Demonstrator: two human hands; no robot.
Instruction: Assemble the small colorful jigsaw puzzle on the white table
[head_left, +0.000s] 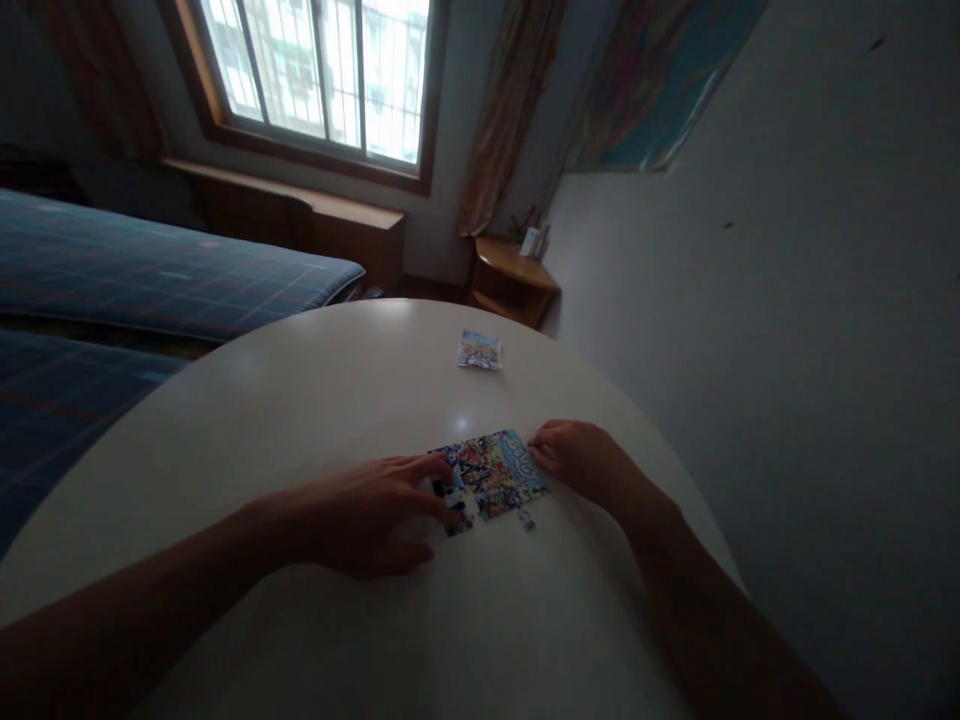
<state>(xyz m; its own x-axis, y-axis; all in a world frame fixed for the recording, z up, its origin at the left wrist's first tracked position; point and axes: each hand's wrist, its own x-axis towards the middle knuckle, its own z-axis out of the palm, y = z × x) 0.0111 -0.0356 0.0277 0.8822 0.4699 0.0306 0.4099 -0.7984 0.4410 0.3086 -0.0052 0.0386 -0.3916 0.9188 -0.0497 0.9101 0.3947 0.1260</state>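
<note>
White tabletop point(315, 400), puzzle point(495, 470) lying flat on it. Left hand point(375, 515) has fingers apart over one end; right hand point(574, 455) is curled, can't tell if pinching. Probably light card, so hold the edges.

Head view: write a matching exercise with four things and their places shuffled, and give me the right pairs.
1. Left hand
2. Right hand
3. Small packet
4. Small piece

A. Near the far edge of the white table
B. By the near edge of the jigsaw puzzle
C. Over the left end of the jigsaw puzzle
D. At the right end of the jigsaw puzzle

Pairs: 1-C, 2-D, 3-A, 4-B
</note>
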